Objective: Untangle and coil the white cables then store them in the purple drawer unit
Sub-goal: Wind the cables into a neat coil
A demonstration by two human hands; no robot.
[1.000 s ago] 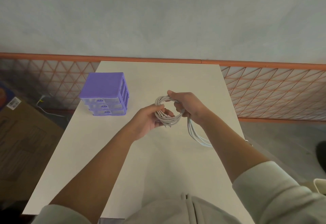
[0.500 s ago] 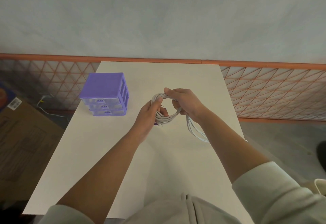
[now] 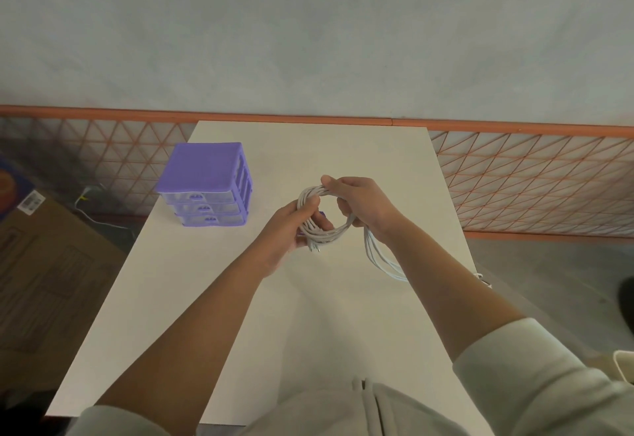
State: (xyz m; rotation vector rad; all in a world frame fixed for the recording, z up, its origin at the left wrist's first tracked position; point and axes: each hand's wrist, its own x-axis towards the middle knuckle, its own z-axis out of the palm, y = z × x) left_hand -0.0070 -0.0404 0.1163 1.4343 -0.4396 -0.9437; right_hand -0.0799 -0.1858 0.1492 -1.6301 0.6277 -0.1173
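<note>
The white cables (image 3: pixel 324 219) sat near the middle of the frame, gathered into a small ring of several loops held just above the table (image 3: pixel 343 298). A loose run of strands trailed from the ring's right side down toward the lower right, passing behind the right forearm, with what looked like an end showing at the table's right edge. The left hand (image 3: pixel 291 229) gripped the ring's left and lower side, fingers curled through the loops, apparently to keep the finished turns from springing apart. The right hand (image 3: pixel 360 205) pinched the top of the ring with thumb and fingers and curled round its right side, seemingly placed to feed the loose length into another turn. By my reading the coiling was well along but unfinished, since the tail was not yet wound in.

The purple drawer unit (image 3: pixel 207 185) stood at the left of centre, well apart from the hands, its three clear-fronted drawers all closed, so storing had not begun. A cardboard box (image 3: pixel 41 264) lay on the floor at the far left, and an orange lattice fence (image 3: pixel 531 178) ran behind the table
</note>
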